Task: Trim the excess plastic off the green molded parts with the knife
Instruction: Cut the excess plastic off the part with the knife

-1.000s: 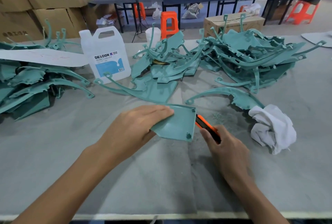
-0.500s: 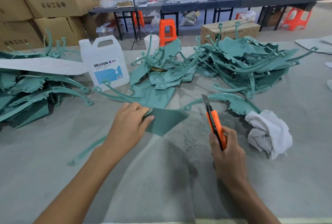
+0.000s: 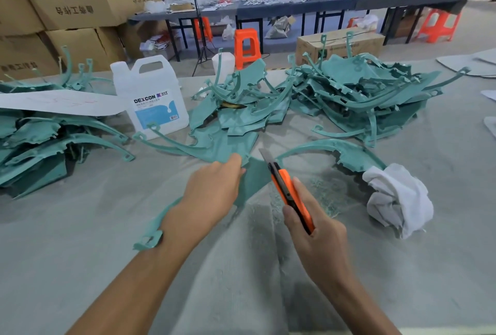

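**Trimming in progress, many parts still heaped**

Head view: At frame centre the left hand [image 3: 212, 192] grips the flat green plastic moulded panel [image 3: 255, 179], fingers curled over its upper edge. The panel's curved arm runs out under the wrist toward the lower left. The right hand [image 3: 316, 230] has its fingers clamped round the orange-and-black utility knife [image 3: 288, 189], with the blade extended and pointing up the frame beside the panel's right edge. Whether steel touches plastic cannot be told.

Fine green shavings [image 3: 327, 192] lie on the grey felt table [image 3: 80, 254] right of the knife, near a crumpled white rag [image 3: 397, 197], so some trimming looks done. Heaps of green parts at the left edge [image 3: 40, 136], at centre [image 3: 241, 109] and at upper right [image 3: 362, 95] suggest much work remains. Which heap is finished is unclear.

Half a second earlier the knife stood well clear to the right of the panel. It has since closed in against the edge. A second ago the panel lay flatter under an open palm, with the blade tucked at its right side.
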